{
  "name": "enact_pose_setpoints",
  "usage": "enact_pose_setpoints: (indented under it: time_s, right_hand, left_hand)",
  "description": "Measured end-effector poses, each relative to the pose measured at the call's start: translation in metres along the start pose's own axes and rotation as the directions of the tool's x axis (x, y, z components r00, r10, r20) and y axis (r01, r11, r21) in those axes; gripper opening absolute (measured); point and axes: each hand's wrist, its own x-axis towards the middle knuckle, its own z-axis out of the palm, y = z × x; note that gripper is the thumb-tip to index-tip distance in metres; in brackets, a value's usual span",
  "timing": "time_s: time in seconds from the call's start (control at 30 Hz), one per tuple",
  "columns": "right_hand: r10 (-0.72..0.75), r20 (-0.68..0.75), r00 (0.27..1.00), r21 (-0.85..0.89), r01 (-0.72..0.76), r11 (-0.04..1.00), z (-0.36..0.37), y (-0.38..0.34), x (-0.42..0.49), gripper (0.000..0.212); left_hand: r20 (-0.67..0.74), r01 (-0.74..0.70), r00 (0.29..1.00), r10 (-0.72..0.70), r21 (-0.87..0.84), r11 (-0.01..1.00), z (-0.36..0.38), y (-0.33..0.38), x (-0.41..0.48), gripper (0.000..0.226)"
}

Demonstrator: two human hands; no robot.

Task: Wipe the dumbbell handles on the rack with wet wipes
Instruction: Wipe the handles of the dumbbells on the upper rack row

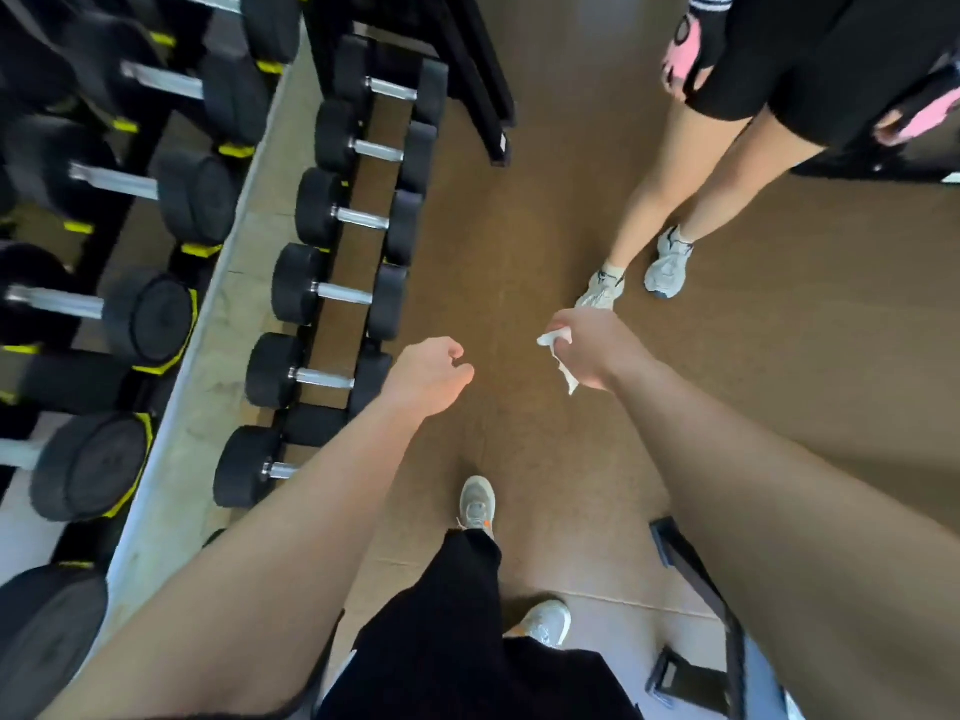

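Note:
A black rack (358, 283) runs up the left of the view with a row of several black dumbbells on it, each with a shiny metal handle (343, 293). My right hand (587, 350) hangs over the brown floor to the right of the rack and grips a crumpled white wet wipe (558, 356). My left hand (431, 376) hovers just right of the lower dumbbells, fingers loosely curled and holding nothing. Neither hand touches a dumbbell.
A mirror (104, 252) at the far left reflects larger dumbbells with yellow trim. Another person (691, 163) in black shorts and pink gloves stands on the floor ahead at the upper right. A black equipment frame (696, 605) sits at the lower right, and another black stand (483, 80) at top centre.

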Motion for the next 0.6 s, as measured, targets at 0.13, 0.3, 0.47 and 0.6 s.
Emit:
enact_pose_setpoints:
  time_s: [0.13, 0.3, 0.47, 0.6]
  right_hand:
    - [-0.008, 0.093, 0.996, -0.164, 0.024, 0.986, -0.030, -0.048, 0.068, 0.041]
    - [-0.025, 0.045, 0.999, -0.113, 0.030, 0.993, -0.086, -0.103, 0.150, 0.049]
    - [-0.095, 0.023, 0.995, -0.113, 0.097, 0.989, -0.142, -0.141, 0.234, 0.031]
    - [-0.176, 0.025, 0.984, -0.146, 0.178, 0.973, -0.187, -0.149, 0.321, 0.013]
  left_hand:
    - [-0.028, 0.030, 0.999, -0.030, -0.003, 1.000, -0.051, -0.011, 0.045, 0.051]
    - [-0.061, 0.033, 0.998, -0.035, -0.030, 0.999, -0.125, 0.000, 0.109, 0.052]
    - [-0.095, 0.061, 0.993, -0.065, -0.047, 0.997, -0.186, 0.023, 0.181, 0.050]
    - [-0.100, 0.099, 0.989, -0.109, -0.096, 0.990, -0.216, 0.052, 0.255, 0.051]
